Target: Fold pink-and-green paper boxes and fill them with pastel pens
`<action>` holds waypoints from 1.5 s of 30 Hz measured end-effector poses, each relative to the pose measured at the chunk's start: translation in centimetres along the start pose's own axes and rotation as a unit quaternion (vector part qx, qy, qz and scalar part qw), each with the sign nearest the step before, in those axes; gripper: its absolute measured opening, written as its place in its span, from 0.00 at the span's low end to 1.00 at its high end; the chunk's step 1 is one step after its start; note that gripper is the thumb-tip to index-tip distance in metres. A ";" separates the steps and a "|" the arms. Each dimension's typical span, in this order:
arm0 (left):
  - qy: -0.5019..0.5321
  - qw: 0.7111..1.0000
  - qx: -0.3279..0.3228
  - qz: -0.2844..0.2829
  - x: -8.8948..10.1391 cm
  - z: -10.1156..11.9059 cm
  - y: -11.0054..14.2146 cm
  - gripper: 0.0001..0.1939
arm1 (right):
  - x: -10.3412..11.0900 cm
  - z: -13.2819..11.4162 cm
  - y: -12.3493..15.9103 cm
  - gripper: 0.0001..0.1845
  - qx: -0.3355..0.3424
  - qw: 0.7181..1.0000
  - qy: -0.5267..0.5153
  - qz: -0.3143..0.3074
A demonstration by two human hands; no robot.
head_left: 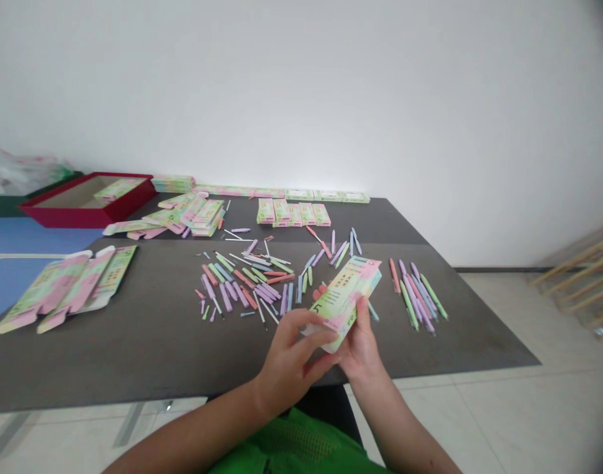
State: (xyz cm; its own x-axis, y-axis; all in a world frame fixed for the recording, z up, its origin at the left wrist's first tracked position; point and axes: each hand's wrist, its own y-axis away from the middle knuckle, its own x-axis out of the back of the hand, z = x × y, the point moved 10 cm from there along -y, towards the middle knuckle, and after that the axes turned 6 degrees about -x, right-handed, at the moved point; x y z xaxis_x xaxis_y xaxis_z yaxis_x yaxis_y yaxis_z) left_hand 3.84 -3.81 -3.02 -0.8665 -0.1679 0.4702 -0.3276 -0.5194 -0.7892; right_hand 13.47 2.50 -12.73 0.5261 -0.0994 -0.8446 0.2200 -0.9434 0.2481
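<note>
Both hands hold one pastel green and pink cardboard box point(349, 289) just above the near edge of the dark grey table point(148, 336). My right hand point(361, 347) grips its near end from below, thumb on the side. My left hand point(290, 359) pinches the box's near flap with curled fingers. Beyond the box lie several loose pastel pens and pen parts point(252, 280). A neat row of assembled pens point(417, 296) lies just right of the box.
Flat unfolded boxes point(69, 286) lie at the table's left. More box blanks point(183, 214), a row of closed boxes point(292, 212) and a red tray point(84, 197) sit at the back. A wooden rack point(582, 276) stands on the floor at right.
</note>
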 end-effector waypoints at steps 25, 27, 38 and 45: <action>0.339 0.868 0.353 0.082 -3.3 -5.0 4.2 0.26 | -0.2 -2.2 2.4 0.34 0.144 0.987 0.072 0.032; 0.339 0.875 0.337 0.078 -3.2 -4.9 3.7 0.25 | -0.3 -2.3 2.6 0.35 0.151 0.985 0.072 0.027; 0.536 0.706 0.460 0.057 -5.8 -4.8 4.0 0.29 | -0.6 -3.4 2.9 0.40 0.190 0.975 0.112 0.024; 0.503 0.708 0.494 0.023 -5.3 -4.6 4.1 0.27 | -0.9 -4.4 3.4 0.44 0.216 0.964 0.152 0.022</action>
State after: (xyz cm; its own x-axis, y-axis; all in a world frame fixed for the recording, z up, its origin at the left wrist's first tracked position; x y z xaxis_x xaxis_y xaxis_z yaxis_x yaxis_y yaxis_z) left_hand 5.36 -1.20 -10.62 -0.8603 0.2200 -0.4599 -0.2972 -0.9493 0.1019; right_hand 17.39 0.74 -9.06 0.7575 -0.1070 -0.6441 -0.1366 -0.9906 0.0039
